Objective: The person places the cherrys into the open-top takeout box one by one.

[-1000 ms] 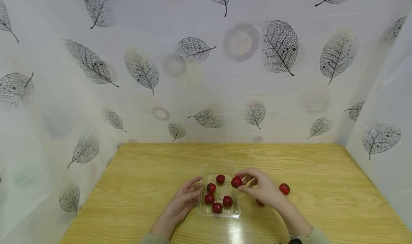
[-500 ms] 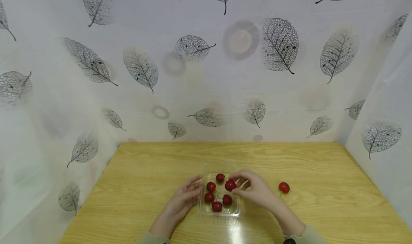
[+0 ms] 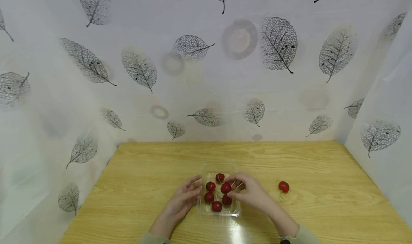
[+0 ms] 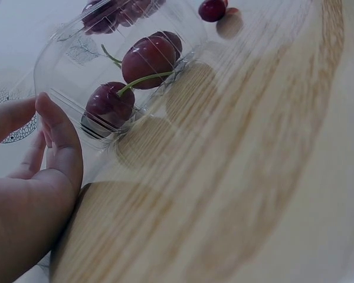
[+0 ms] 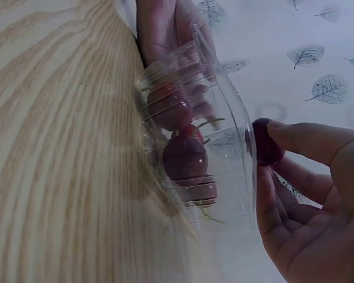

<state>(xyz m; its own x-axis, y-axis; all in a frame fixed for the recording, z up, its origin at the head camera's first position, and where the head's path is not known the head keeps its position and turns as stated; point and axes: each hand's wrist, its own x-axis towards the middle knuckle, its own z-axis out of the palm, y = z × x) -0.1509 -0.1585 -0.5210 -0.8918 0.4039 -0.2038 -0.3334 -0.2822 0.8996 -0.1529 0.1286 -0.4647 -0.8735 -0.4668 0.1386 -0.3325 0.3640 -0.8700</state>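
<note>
A clear plastic box (image 3: 234, 214) stands on the table with several dark red cherries (image 3: 217, 206) in it, some with green stems. My right hand (image 3: 252, 194) pinches one more cherry (image 3: 226, 187) between thumb and fingers, over the right part of the box. In the right wrist view that held cherry (image 5: 267, 141) shows at rim height, just past the clear rim (image 5: 248, 127). My left hand (image 3: 181, 203) rests along the left side of the box, fingers loosely extended; in the left wrist view a fingertip (image 4: 44, 103) meets the box wall.
A loose cherry (image 3: 283, 186) with a stem lies on the wood-grain table (image 3: 328, 208), right of my right hand. Behind and at both sides hangs a pale sheet (image 3: 225, 90) printed with leaves.
My right hand has moved left with its cherry, from the box's right edge to over its inside. A cherry near the right forearm has gone out of sight. My left hand stays put.
</note>
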